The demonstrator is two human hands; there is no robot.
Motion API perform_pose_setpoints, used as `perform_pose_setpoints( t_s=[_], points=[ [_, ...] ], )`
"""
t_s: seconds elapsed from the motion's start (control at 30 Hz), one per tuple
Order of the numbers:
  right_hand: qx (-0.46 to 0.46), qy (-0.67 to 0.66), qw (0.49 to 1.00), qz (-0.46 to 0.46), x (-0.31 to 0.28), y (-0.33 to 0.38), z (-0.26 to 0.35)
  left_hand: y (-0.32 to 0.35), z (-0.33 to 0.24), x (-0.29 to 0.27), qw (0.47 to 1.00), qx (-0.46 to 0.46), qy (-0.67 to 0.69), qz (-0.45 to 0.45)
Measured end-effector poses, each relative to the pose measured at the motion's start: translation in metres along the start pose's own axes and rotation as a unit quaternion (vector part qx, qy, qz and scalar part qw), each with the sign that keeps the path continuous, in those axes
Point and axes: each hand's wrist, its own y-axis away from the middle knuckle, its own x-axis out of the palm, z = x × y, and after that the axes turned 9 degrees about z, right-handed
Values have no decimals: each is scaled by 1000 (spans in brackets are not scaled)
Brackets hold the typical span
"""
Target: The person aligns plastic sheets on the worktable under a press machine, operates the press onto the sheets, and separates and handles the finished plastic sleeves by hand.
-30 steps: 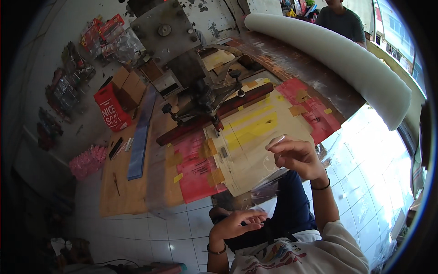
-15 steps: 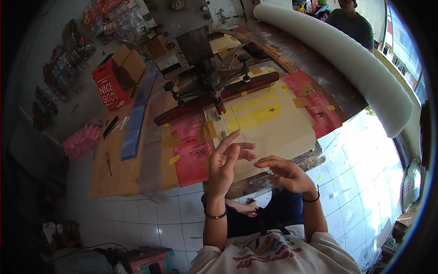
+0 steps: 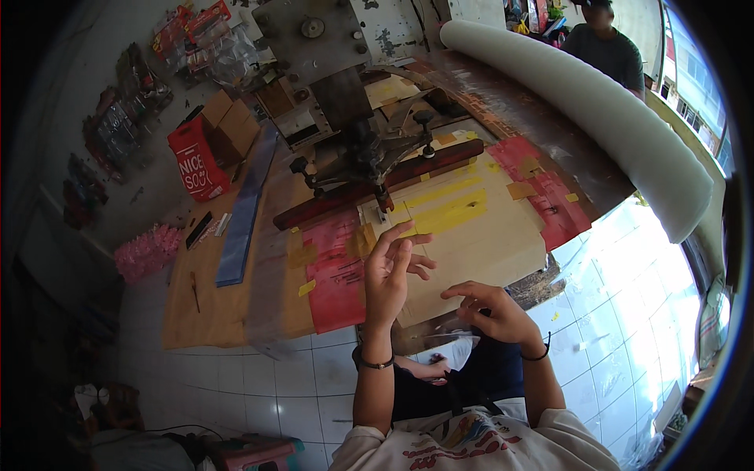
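Observation:
My left hand (image 3: 390,271) is raised over the near edge of a cream-coloured board (image 3: 471,259), its fingers apart and loosely bent, with nothing seen in it. To its right, my right hand (image 3: 496,312) hovers near the board's front edge. Its index finger reaches out while the others curl apart from the thumb; no held thing shows. Yellow tape strips (image 3: 448,212) cross the board. Just beyond stands a press machine with a long dark red bar (image 3: 314,207) above the board. Red sheets lie left (image 3: 334,298) and right (image 3: 561,216) of the board, taped down.
A blue plastic strip (image 3: 245,220) lies on the wooden table (image 3: 188,314) at left, near a red bag (image 3: 198,169) and a cardboard box (image 3: 228,125). A large white roll (image 3: 597,110) spans the far right. A person (image 3: 609,51) is beyond it.
The view has tilted slightly, so the table sits a little lower and to the right. My right hand has dropped a little and its fingers have shifted; my left hand stays raised.

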Motion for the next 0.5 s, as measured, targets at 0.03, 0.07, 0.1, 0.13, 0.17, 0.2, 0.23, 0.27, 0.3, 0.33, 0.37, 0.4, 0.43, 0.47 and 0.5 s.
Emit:
perform_pose_setpoints(
  t_s=[0.03, 0.07, 0.1, 0.13, 0.17, 0.2, 0.23, 0.27, 0.3, 0.33, 0.37, 0.4, 0.43, 0.47, 0.5],
  points=[
    [-29, 28, 999, -24, -3, -6, 3, -1, 3, 1, 1000, -12, 11, 23],
    [-30, 27, 999, -24, -6, -14, 11, -1, 5, 1, 999, -26, 21, 43],
    [-31, 51, 997, -47, -10, -25, 24, -2, 6, 3, 998, -27, 19, 44],
    [-32, 76, 994, -69, -14, -35, 34, -4, 7, 5, 999, -29, 21, 34],
    [-34, 75, 994, -71, -17, -46, 33, -6, 7, 7, 999, -31, 24, 25],
    [-29, 77, 992, -97, -21, -57, 28, -9, 9, 6, 999, -31, 21, 27],
    [-24, 80, 989, -123, -25, -67, 22, -12, 13, 2, 999, -41, -12, 15],
    [-29, 79, 989, -123, -30, -76, 19, -15, 16, -2, 998, -50, -47, 2],
    [-8, 106, 985, -138, -35, -83, 16, -16, 24, -7, 997, -48, -52, 1],
    [13, 135, 979, -153, -37, -90, 11, -14, 34, -12, 986, -24, -161, -42],
    [8, 136, 978, -157, -40, -93, -7, -12, 39, -12, 960, 2, -267, -81],
    [8, 246, 959, -142, -44, -92, -35, -10, 37, -8, 961, 7, -268, -74],
    [7, 353, 927, -124, -46, -92, -51, -6, 32, -5, 920, 3, -391, -26],
    [-1, 352, 928, -124, -36, -93, -51, 2, 28, -7, 860, -5, -510, 13],
    [13, 391, 904, -170, -24, -94, -51, 10, 35, -7, 857, -3, -515, 8]
  ],
)
